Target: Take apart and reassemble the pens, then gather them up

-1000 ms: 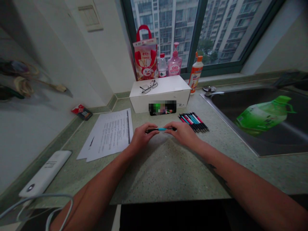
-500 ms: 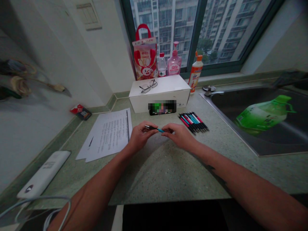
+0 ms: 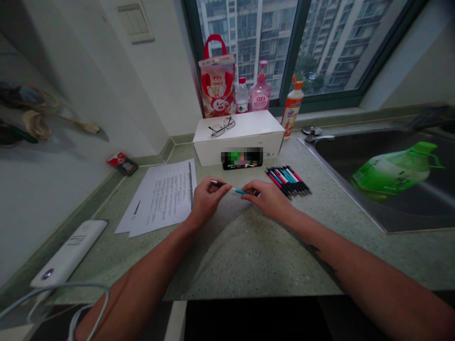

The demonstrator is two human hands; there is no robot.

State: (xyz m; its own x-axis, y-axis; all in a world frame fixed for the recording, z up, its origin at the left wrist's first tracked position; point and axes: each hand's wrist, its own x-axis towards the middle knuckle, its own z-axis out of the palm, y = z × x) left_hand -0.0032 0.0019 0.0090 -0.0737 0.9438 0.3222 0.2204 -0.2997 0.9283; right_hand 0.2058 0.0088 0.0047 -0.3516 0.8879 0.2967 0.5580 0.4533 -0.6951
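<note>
My left hand (image 3: pixel 209 199) is closed on the black part of a pen (image 3: pixel 218 183), pinching it between thumb and fingers. In my right hand (image 3: pixel 265 196) is the blue part of the pen (image 3: pixel 240 192). A thin pale refill (image 3: pixel 232 188) shows in the gap between the two parts, just over the counter. Right of my right hand, a row of pens (image 3: pixel 287 181) in black, red, white and blue lies side by side. Printed sheets of paper (image 3: pixel 163 196) lie left of my left hand.
A phone (image 3: pixel 242 158) leans on a white box (image 3: pixel 209 150) with glasses (image 3: pixel 222 127) on top. Bottles and a red bag (image 3: pixel 217 87) stand behind. The sink (image 3: pixel 359 213) at right holds a green jug (image 3: pixel 394 170). A white power bank (image 3: pixel 69 253) with a cable lies at left.
The black and blue parts of the pen have moved apart, and the pale refill now shows between them. My left hand has tilted its part slightly upward.
</note>
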